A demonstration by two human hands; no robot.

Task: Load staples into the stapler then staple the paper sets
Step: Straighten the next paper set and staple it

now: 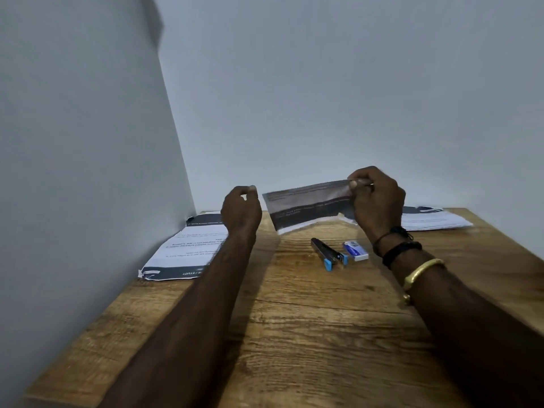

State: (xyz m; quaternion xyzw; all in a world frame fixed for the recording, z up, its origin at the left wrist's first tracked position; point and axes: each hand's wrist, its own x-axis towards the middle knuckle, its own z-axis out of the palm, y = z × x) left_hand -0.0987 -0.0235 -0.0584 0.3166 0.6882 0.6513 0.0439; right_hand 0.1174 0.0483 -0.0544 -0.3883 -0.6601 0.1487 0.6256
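My right hand (376,201) pinches one corner of a printed paper set (309,206) and holds it in the air above the wooden table (294,319). My left hand (241,210) hovers just left of that paper with its fingers curled and nothing in it. Below the lifted paper, a black stapler (328,253) with blue ends lies on the table. A small blue and white staple box (355,250) lies just right of the stapler.
A stack of printed papers (188,251) lies at the table's left against the wall. Another paper stack (432,219) lies at the back right. Grey walls close off the table on the left and at the back.
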